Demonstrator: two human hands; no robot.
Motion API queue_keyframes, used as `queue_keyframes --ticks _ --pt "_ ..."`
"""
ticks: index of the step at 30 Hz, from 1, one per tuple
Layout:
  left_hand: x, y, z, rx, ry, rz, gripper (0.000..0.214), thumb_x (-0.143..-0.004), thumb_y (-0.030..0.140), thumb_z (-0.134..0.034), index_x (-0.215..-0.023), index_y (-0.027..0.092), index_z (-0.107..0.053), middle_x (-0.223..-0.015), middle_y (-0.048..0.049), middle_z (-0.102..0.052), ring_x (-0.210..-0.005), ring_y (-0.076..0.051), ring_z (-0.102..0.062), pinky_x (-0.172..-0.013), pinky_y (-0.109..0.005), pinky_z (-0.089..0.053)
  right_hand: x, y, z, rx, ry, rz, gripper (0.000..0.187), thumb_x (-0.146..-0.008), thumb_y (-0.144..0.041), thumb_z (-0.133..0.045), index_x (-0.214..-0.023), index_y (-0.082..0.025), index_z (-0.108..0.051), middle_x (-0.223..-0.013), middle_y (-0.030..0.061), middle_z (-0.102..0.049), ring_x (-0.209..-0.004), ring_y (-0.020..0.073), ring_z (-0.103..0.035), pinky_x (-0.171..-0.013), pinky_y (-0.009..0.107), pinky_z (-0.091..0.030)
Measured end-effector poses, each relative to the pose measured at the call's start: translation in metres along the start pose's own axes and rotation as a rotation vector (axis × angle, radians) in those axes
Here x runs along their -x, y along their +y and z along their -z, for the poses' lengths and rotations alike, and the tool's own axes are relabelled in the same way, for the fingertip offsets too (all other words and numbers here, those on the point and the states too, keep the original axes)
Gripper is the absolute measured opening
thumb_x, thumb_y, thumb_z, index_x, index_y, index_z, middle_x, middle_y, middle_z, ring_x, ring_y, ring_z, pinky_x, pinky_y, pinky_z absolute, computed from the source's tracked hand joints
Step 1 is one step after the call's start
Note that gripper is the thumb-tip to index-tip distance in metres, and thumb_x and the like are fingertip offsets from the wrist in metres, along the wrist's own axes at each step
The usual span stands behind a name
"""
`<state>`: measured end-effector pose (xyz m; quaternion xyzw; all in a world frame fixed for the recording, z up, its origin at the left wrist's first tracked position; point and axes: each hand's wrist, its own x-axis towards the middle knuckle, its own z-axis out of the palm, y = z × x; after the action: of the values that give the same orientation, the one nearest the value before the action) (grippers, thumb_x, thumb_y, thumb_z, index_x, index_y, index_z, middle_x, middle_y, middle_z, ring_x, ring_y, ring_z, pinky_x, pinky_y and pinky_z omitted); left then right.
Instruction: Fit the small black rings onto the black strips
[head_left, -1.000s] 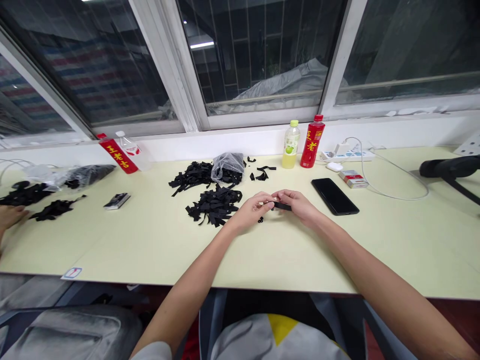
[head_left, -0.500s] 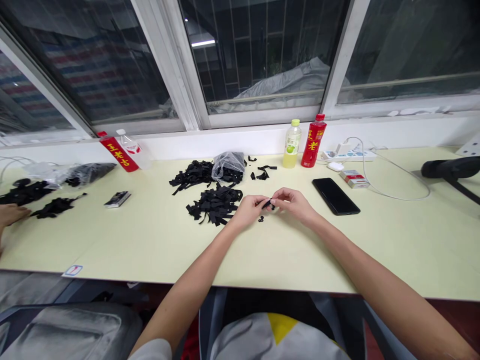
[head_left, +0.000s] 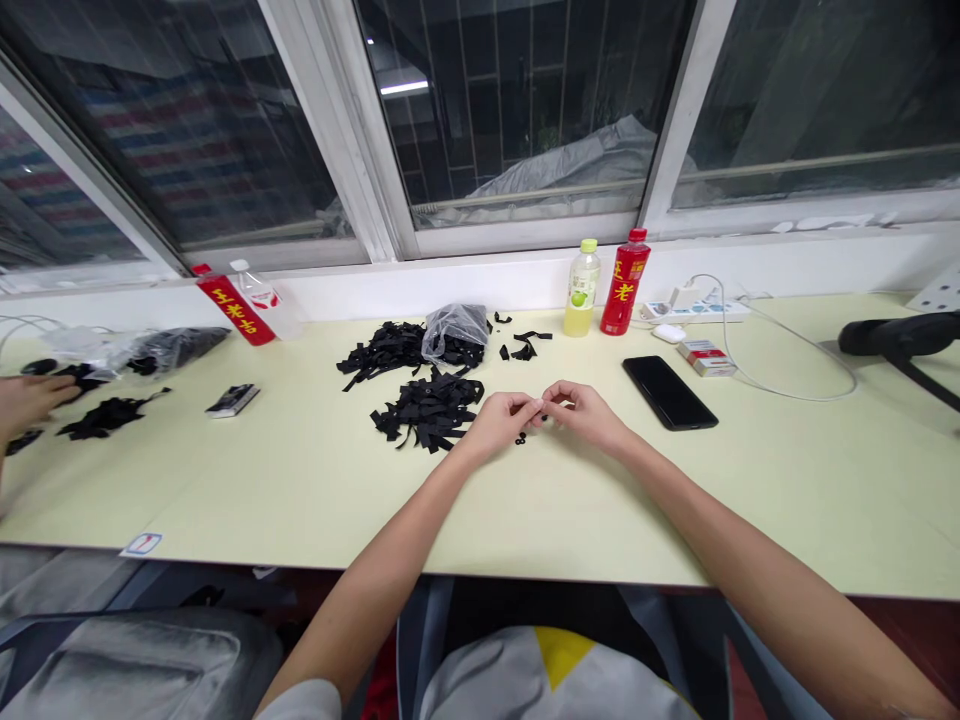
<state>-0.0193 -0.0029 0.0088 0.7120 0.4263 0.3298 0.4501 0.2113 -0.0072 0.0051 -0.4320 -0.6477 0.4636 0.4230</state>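
Note:
My left hand (head_left: 502, 425) and my right hand (head_left: 585, 415) meet at the fingertips above the pale yellow table (head_left: 300, 490), pinching a small black strip (head_left: 544, 420) that is mostly hidden by my fingers. Just below my left fingertips lie small black rings (head_left: 520, 438) on the tabletop. A heap of cut black strips (head_left: 429, 410) sits to the left of my left hand. Behind that heap is a second heap of strips (head_left: 386, 350), partly under a clear plastic bag (head_left: 455, 325).
A co-worker's hand (head_left: 30, 400) reaches in at far left near black strips (head_left: 105, 418). A black smartphone (head_left: 666, 392) lies right of my right hand. A green-capped bottle (head_left: 582, 290), a red bottle (head_left: 625, 283) and a power strip (head_left: 694, 311) stand along the back.
My hands have drawn closer, and the black strip that showed between them is now mostly covered by my fingertips. The co-worker's hand has moved up and right among the black strips at far left.

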Motion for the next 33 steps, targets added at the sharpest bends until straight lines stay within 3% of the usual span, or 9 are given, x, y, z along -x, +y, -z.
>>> queue_keyframes --ticks 3,5,7,9,11,16,23,27,33 --pt "-0.003 0.0 0.01 -0.183 0.143 0.099 0.038 -0.122 0.043 -0.072 -0.102 0.017 -0.092 -0.1 -0.0126 -0.092 -0.095 -0.027 -0.08 -0.093 -0.037 -0.064 -0.003 0.008 0.004 0.107 0.103 0.014 0.03 -0.1 -0.056 -0.086 -0.099 -0.026 -0.082 -0.103 0.0086 -0.088 -0.096 0.0288 -0.077 -0.09 0.043 -0.063" --pt "-0.002 0.001 0.021 -0.459 0.341 0.173 0.03 -0.122 0.027 -0.067 -0.111 0.017 -0.094 -0.113 -0.0167 -0.095 -0.112 -0.033 -0.083 -0.106 -0.042 -0.065 -0.006 0.013 0.006 0.242 0.196 0.023 0.017 -0.104 -0.043 -0.081 -0.1 -0.027 -0.082 -0.109 0.01 -0.089 -0.104 0.0313 -0.079 -0.097 0.045 -0.064" --pt "0.0 0.002 0.032 -0.745 0.565 0.191 0.032 -0.122 0.018 -0.065 -0.131 0.017 -0.095 -0.143 -0.0228 -0.093 -0.142 -0.041 -0.077 -0.123 -0.052 -0.06 -0.009 0.018 0.007 0.371 0.253 0.026 0.009 -0.106 -0.031 -0.077 -0.1 -0.027 -0.082 -0.114 0.0124 -0.089 -0.114 0.034 -0.081 -0.105 0.047 -0.064" --pt "0.001 0.001 0.04 -0.902 0.69 0.163 0.042 -0.122 0.015 -0.063 -0.154 0.019 -0.09 -0.172 -0.0247 -0.081 -0.163 -0.045 -0.064 -0.134 -0.059 -0.054 -0.011 0.021 0.007 0.451 0.266 0.019 0.012 -0.108 -0.025 -0.073 -0.102 -0.026 -0.083 -0.12 0.0148 -0.089 -0.122 0.0359 -0.081 -0.11 0.049 -0.064" --pt "-0.006 -0.002 0.043 -0.962 0.64 0.114 0.048 -0.124 0.015 -0.06 -0.164 0.019 -0.085 -0.179 -0.024 -0.075 -0.165 -0.044 -0.06 -0.137 -0.059 -0.051 -0.012 0.024 0.007 0.489 0.262 0.009 0.014 -0.111 -0.024 -0.072 -0.105 -0.025 -0.085 -0.125 0.0167 -0.088 -0.129 0.0371 -0.081 -0.114 0.049 -0.064" --pt "-0.052 -0.012 0.034 -0.927 0.296 -0.004 0.047 -0.122 0.01 -0.06 -0.158 0.017 -0.089 -0.17 -0.0212 -0.08 -0.158 -0.037 -0.06 -0.14 -0.049 -0.05 -0.013 0.029 0.006 0.502 0.249 0.002 0.017 -0.112 -0.026 -0.071 -0.108 -0.024 -0.086 -0.129 0.0181 -0.088 -0.133 0.0393 -0.078 -0.119 0.052 -0.062" --pt "-0.107 -0.029 0.031 -0.877 0.327 0.047 0.026 -0.107 -0.001 -0.072 -0.115 0.016 -0.09 -0.138 -0.0251 -0.088 -0.133 -0.037 -0.063 -0.123 -0.053 -0.054 -0.014 0.035 0.007 0.433 0.255 0.037 0.008 -0.109 -0.031 -0.078 -0.102 -0.029 -0.082 -0.123 0.0134 -0.085 -0.132 0.0395 -0.074 -0.125 0.056 -0.06" --pt "-0.109 -0.032 0.034 -0.872 0.362 0.021 0.027 -0.106 -0.004 -0.069 -0.092 0.018 -0.078 -0.116 -0.0225 -0.088 -0.118 -0.034 -0.059 -0.117 -0.052 -0.051 -0.014 0.032 0.006 0.405 0.264 0.044 0.008 -0.108 -0.031 -0.08 -0.101 -0.029 -0.08 -0.121 0.0124 -0.083 -0.133 0.0389 -0.072 -0.127 0.057 -0.06" --pt "-0.068 -0.024 0.045 -0.856 0.349 -0.153 0.025 -0.118 0.003 -0.072 -0.108 0.021 -0.087 -0.131 -0.0156 -0.095 -0.12 -0.032 -0.068 -0.114 -0.043 -0.057 -0.013 0.02 0.003 0.285 0.292 0.023 0.011 -0.109 -0.036 -0.08 -0.1 -0.029 -0.08 -0.121 0.0133 -0.088 -0.127 0.038 -0.076 -0.119 0.054 -0.062"
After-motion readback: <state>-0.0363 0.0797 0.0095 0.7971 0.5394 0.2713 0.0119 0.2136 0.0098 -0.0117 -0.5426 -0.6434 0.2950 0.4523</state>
